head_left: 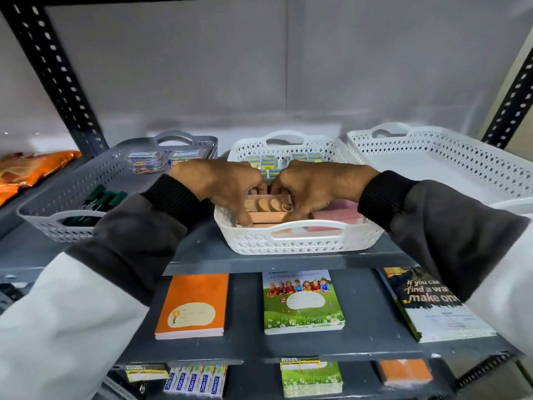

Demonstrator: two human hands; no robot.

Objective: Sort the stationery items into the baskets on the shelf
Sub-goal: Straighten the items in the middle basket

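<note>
Both arms reach forward over the shelf (288, 262) into the middle white basket (298, 241). The left hand (222, 186) and right hand (314, 187) meet knuckles-up, fingers curled down around a peach box (268, 210), gripping its 9 and 3 o'clock ends. The box sits low in the basket's near half, with pink packs (337, 216) at its 3 o'clock.

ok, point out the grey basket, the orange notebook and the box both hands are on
grey basket (43, 217): head view, front-left rim.
orange notebook (199, 290): head view, cover's middle.
box (266, 217): head view, front side.
</note>
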